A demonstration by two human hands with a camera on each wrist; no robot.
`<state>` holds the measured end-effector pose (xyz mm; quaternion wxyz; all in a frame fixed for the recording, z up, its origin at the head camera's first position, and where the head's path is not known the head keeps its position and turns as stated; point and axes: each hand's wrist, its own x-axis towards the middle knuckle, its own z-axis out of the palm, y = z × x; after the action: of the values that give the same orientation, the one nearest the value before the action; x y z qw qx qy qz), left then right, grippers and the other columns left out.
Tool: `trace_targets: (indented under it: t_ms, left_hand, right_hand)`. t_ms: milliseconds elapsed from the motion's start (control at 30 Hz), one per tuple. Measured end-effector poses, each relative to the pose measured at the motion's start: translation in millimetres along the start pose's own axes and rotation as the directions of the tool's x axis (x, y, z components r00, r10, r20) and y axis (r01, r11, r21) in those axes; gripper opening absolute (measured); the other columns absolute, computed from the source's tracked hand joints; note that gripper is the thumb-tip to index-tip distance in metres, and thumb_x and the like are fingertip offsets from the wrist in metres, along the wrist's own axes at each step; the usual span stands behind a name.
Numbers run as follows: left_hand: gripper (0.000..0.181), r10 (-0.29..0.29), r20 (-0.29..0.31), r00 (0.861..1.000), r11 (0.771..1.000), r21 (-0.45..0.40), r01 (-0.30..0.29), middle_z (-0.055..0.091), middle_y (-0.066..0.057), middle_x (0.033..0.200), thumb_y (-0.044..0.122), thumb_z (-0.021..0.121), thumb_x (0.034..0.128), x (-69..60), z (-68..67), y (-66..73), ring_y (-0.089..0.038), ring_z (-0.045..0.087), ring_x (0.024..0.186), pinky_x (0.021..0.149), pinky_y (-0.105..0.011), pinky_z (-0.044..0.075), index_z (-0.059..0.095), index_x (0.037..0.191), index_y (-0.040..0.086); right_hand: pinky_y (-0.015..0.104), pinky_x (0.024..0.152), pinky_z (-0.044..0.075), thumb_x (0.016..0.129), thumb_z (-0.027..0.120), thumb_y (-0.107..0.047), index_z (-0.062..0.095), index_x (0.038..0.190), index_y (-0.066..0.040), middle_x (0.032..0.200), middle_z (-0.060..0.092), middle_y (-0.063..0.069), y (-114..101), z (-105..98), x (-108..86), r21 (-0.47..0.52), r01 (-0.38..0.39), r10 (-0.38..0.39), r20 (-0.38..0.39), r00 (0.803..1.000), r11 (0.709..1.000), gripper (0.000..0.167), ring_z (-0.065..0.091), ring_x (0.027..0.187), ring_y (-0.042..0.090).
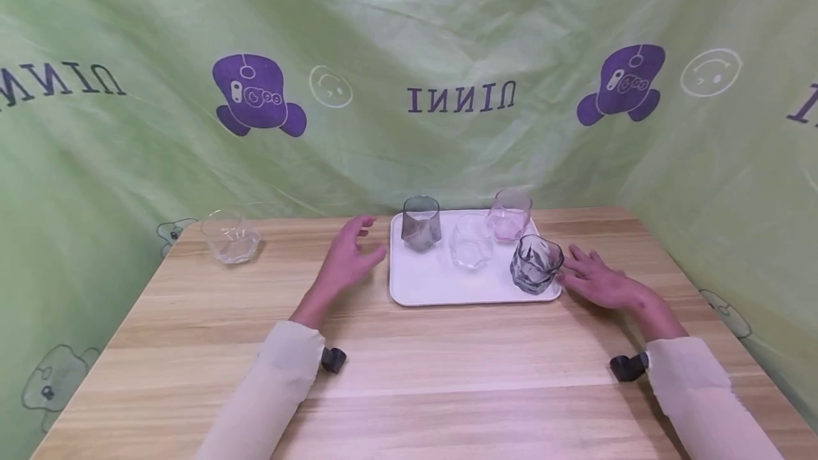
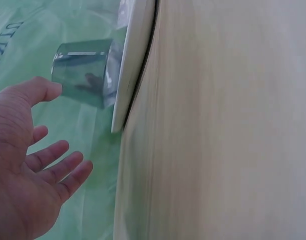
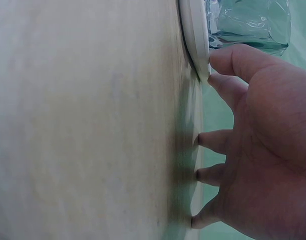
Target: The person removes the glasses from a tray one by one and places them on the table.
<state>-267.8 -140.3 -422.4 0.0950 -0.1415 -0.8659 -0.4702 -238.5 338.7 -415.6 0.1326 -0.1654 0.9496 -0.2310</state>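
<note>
A white tray [image 1: 434, 288] lies toward the table's back and bears several glasses. On it stand a smoky grey glass [image 1: 421, 224] at the left, a clear glass [image 1: 471, 243] in the middle, a pink glass [image 1: 509, 217] at the back right and a dark faceted glass [image 1: 536, 265] at the front right. My left hand [image 1: 348, 258] hovers left of the tray, fingers spread, holding nothing. My right hand [image 1: 603, 284] is at the tray's right edge beside the dark glass. In the right wrist view its thumb and forefinger meet the tray rim [image 3: 197, 37], and the other fingertips touch the table.
Another clear glass [image 1: 231, 238] stands at the table's back left corner. The wooden table [image 1: 447, 375] runs back to a green printed cloth [image 1: 396, 155], which hangs behind and at both sides.
</note>
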Motion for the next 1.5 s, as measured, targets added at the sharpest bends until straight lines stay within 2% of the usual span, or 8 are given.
trace_targets:
  t_ms: [233,500,733,933,1167,1500]
  left_hand:
    - [0.065,-0.025,0.016,1.0,0.998,-0.05,0.025,0.053,-0.024,0.142,0.015,0.08,0.0894,7.1,19.0,5.2,-0.04,0.051,0.128,0.104,-0.052,0.048,0.05,0.145,-0.003]
    - [0.065,-0.052,0.002,0.999,0.995,-0.08,0.052,0.055,-0.017,0.14,0.015,0.081,0.089,14.5,36.8,8.9,-0.035,0.053,0.127,0.105,-0.045,0.048,0.051,0.144,0.0]
    - [0.071,-0.106,-0.027,0.994,0.983,-0.153,0.1,0.051,-0.017,0.146,0.016,0.083,0.0867,20.2,49.7,10.8,-0.034,0.05,0.13,0.108,-0.049,0.045,0.047,0.147,0.003]
    - [0.081,-0.082,-0.02,0.996,0.989,-0.122,0.079,0.048,-0.014,0.149,0.017,0.084,0.0858,29.5,59.0,11.1,-0.031,0.048,0.132,0.107,-0.045,0.045,0.04,0.153,0.007]
    - [0.089,-0.067,-0.018,0.998,0.989,-0.134,0.064,0.049,-0.015,0.145,0.013,0.086,0.0845,35.9,66.0,13.6,-0.03,0.05,0.129,0.107,-0.044,0.045,0.034,0.157,0.009]
    - [0.099,-0.102,-0.001,0.995,0.986,-0.131,0.101,0.042,-0.018,0.153,0.015,0.087,0.0838,44.3,73.7,15.0,-0.032,0.044,0.138,0.116,-0.043,0.035,0.026,0.162,0.009]
  right_hand:
    - [0.091,0.094,-0.003,0.109,0.042,-0.046,0.028,0.159,0.001,0.161,0.004,0.039,0,0,0.0,-0.003,0.002,-0.002,0.003,1.0,1.0,0.07,-0.002,0.139,0.07]
    - [0.092,0.094,-0.002,0.109,0.042,-0.044,0.027,0.16,-0.002,0.161,0.005,0.04,-1,1,-1.5,0.002,0.004,-0.004,0.001,1.0,1.0,0.068,-0.001,0.139,0.07]
    - [0.092,0.094,-0.001,0.109,0.043,-0.044,0.029,0.159,0.001,0.16,0.006,0.04,0,1,0.0,-0.006,0.0,0.0,0.006,1.0,1.0,0.068,0.0,0.139,0.07]
    - [0.092,0.094,-0.001,0.109,0.043,-0.043,0.029,0.159,-0.001,0.161,0.006,0.039,-1,-1,-0.8,-0.005,-0.003,0.003,0.005,1.0,1.0,0.067,-0.001,0.14,0.07]
    - [0.092,0.092,-0.002,0.109,0.043,-0.042,0.028,0.159,0.001,0.16,0.005,0.04,-1,0,-1.0,0.002,0.005,-0.005,0.005,1.0,1.0,0.067,-0.001,0.139,0.07]
    - [0.091,0.093,-0.005,0.109,0.043,-0.044,0.029,0.158,0.002,0.16,0.004,0.04,0,-1,-0.8,0.011,0.004,-0.004,0.002,1.0,1.0,0.069,-0.003,0.139,0.07]
